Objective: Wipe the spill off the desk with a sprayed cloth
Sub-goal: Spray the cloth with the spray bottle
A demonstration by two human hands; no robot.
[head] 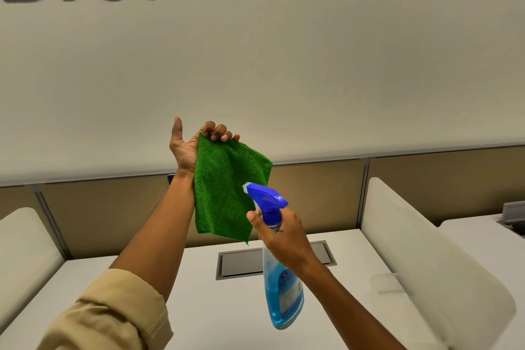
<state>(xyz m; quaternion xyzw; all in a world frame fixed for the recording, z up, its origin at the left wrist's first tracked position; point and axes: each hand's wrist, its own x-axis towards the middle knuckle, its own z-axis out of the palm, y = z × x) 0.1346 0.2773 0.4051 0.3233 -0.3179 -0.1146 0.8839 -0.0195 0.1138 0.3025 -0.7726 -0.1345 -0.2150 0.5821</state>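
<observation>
Head view: left hand [184, 150] pinching green cloth [227, 190] up, right hand [284, 233] wrapped around spray bottle [281, 290], nozzle at cloth. Spraying step; next likely trigger squeeze, then wiping desk [199, 307].

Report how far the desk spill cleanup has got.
Done: the left hand holds the green cloth up by its top edge, and the right hand grips the blue spray bottle. In hand: the nozzle points at the cloth, set for spraying. Left: all the wiping; the cloth hangs above the white desk. No spill is discernible from here.
</observation>
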